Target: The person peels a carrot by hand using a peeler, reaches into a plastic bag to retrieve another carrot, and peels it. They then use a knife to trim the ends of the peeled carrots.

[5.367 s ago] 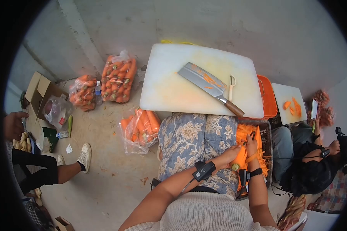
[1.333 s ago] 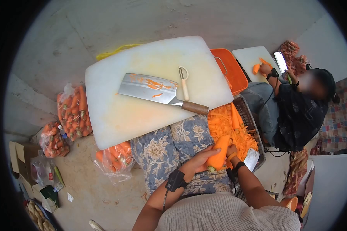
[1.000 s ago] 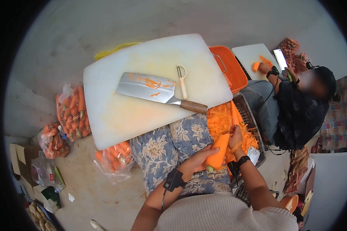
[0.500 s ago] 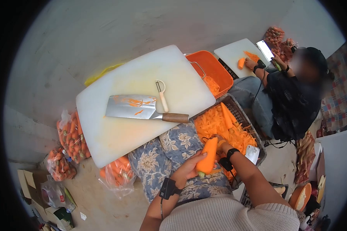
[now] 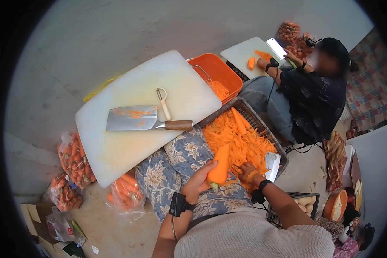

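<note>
My left hand (image 5: pixel 199 179) is wrapped round the lower part of a thick peeled carrot (image 5: pixel 219 167), its green stem end toward me above my lap. My right hand (image 5: pixel 248 173) reaches into the carrot peelings (image 5: pixel 232 142) at the near side of a black crate (image 5: pixel 284 151); its fingertips are partly hidden among orange strips, and what they grip, if anything, does not show. Two peeled carrots (image 5: pixel 241 121) rest on the pile. On the white cutting board (image 5: pixel 137 90) lie a cleaver (image 5: pixel 135 118) with carrot shreds on it and a white-handled peeler (image 5: pixel 164 104).
An orange bin (image 5: pixel 221 71) with shreds stands behind the crate. At right, a co-worker (image 5: pixel 314 90) holds a cleaver over another white board (image 5: pixel 241 51). Carrot bags (image 5: pixel 76 159) sit at left. A crate of pale vegetables (image 5: pixel 305 205) and an orange bowl (image 5: pixel 334 205) are lower right.
My right hand has moved away from the carrot, down to the peelings. My left hand keeps hold of the carrot. The whole view has shifted, with the boards and co-worker now further left.
</note>
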Action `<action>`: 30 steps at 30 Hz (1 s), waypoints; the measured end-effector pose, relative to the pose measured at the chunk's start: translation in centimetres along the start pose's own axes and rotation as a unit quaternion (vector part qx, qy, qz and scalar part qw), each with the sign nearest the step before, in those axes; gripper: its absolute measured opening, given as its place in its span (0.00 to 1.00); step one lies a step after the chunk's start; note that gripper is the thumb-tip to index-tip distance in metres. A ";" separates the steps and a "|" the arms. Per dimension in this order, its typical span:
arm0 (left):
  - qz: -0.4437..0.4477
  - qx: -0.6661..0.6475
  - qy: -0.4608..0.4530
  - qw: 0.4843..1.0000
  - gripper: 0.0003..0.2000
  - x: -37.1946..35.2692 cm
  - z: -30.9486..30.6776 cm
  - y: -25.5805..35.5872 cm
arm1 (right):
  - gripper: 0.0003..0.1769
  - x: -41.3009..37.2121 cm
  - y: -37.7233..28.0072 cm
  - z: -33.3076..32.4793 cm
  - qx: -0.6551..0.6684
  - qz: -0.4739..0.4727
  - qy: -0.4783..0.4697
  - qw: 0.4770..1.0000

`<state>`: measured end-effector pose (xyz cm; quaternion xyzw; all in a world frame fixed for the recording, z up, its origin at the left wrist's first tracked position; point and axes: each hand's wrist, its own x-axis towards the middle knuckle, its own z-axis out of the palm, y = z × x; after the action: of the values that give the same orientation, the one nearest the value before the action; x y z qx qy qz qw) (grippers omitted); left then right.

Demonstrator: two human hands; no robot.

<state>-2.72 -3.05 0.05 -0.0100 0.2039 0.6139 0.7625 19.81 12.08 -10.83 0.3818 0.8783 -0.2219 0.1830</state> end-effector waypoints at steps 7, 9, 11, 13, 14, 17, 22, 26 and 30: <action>0.021 0.012 0.003 1.000 0.23 -0.5 0.0 0.2 | 0.25 4.2 -4.1 -10.1 0.029 0.066 -0.249 0.966; 0.005 -0.023 -0.015 1.000 0.20 -0.5 0.1 0.3 | 0.25 4.5 -5.2 -12.0 0.067 0.015 -0.101 0.993; 0.007 -0.016 -0.016 1.000 0.20 -0.6 0.3 0.3 | 0.25 4.7 -6.9 -13.5 0.089 0.006 -0.053 0.995; 0.014 -0.012 -0.015 1.000 0.20 -0.7 0.2 0.2 | 0.26 5.3 -8.3 -12.9 0.109 -0.008 -0.009 0.994; 0.015 -0.014 -0.012 1.000 0.21 -0.6 0.0 0.1 | 0.25 5.7 -8.5 -11.1 0.086 -0.005 0.027 0.996; 0.015 -0.020 -0.017 1.000 0.22 0.0 -0.1 -0.1 | 0.25 10.3 -1.4 2.1 -0.062 -0.105 0.021 0.992; 0.014 -0.002 -0.008 1.000 0.21 -0.7 0.1 0.3 | 0.24 5.5 -3.9 -4.0 0.144 -0.013 -0.011 0.989; -0.019 -0.046 -0.031 0.998 0.21 -0.2 -0.3 0.5 | 0.23 4.0 -3.6 -6.6 0.183 0.036 0.050 0.981; 0.003 -0.021 -0.020 1.000 0.22 -0.1 -0.4 0.2 | 0.21 2.2 -5.6 -5.8 0.268 0.062 0.037 0.961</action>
<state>-3.08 -3.19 -0.20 -0.0127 0.1759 0.6204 0.7642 13.27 13.08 -5.67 0.4785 0.7676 -0.4229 0.0547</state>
